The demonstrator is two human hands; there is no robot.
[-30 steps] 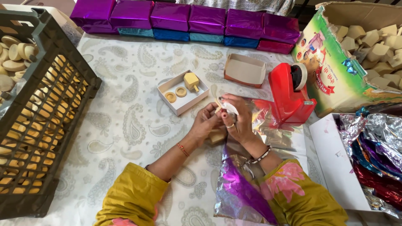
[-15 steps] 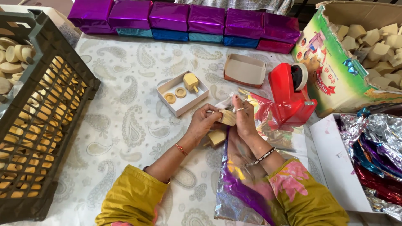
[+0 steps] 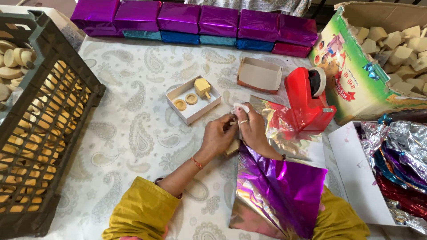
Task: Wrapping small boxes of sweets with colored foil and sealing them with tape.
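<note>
Both my hands meet at the table's middle over a small pale wooden piece [image 3: 233,146]. My left hand [image 3: 219,136] grips it from the left. My right hand [image 3: 254,129] pinches a small white bit [image 3: 242,107] at its top, fingers closed. A sheet of shiny purple foil [image 3: 280,186] lies under my right wrist. Just beyond the hands sits an open white box [image 3: 192,114] with two wooden rings [image 3: 185,102] and a wooden block piece [image 3: 202,87] inside.
A red tape dispenser [image 3: 307,100] stands right of my hands. An empty small box [image 3: 259,75] lies behind. Purple and blue wrapped boxes [image 3: 200,22] line the far edge. A dark crate [image 3: 40,133] of wooden pieces is left; a carton [image 3: 356,75] of wooden pieces and foil sheets [image 3: 400,160] right.
My hands shifted slightly away from the tape dispenser, staying together on the wooden piece. The right hand now pinches a white bit at the top.
</note>
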